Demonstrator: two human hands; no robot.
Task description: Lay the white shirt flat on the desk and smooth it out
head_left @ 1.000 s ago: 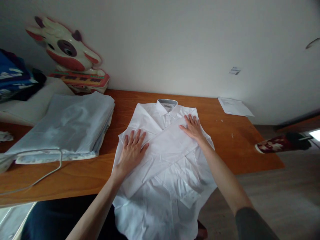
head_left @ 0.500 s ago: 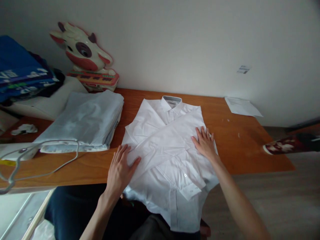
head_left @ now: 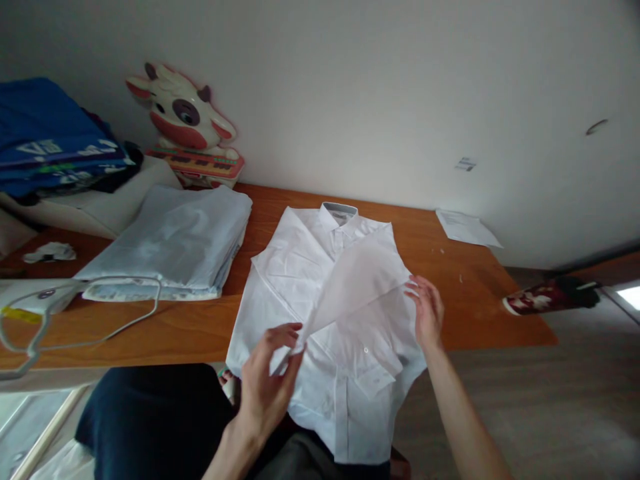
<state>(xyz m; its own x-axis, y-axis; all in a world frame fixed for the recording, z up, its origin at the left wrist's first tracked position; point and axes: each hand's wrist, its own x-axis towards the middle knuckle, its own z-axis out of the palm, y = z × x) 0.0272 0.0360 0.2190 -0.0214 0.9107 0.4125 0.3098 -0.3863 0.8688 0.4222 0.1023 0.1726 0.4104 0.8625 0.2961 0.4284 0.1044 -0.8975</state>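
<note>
A white button-up shirt point(head_left: 280, 267) lies front up, its collar toward the wall and its hem hanging over the front edge of the table. One sleeve point(head_left: 360, 273) is lifted off the shirt's front and stretched between my hands. My left hand point(head_left: 273, 367) pinches the cuff end near the middle of the shirt. At the right side, my right hand point(head_left: 425, 310) grips the sleeve at its fold, fingertips partly hidden by cloth. The other sleeve lies across the lower front, its buttoned cuff point(head_left: 377, 380) pointing down to the right.
The wooden table point(head_left: 465, 293) bears folded grey-blue cloth point(head_left: 185, 230), a white hanger-like wire loop point(head_left: 130, 327), and a cow-shaped toy keyboard point(head_left: 195, 127) by the wall. Blue clothes point(head_left: 55, 140) sit on a white box. Paper point(head_left: 467, 228) and a dark red patterned cup point(head_left: 545, 297) are rightward.
Both hands lay flat on the shirt before. My left hand has moved right with the cuff end, and the sleeve has risen between both hands. The view has shifted slightly.
</note>
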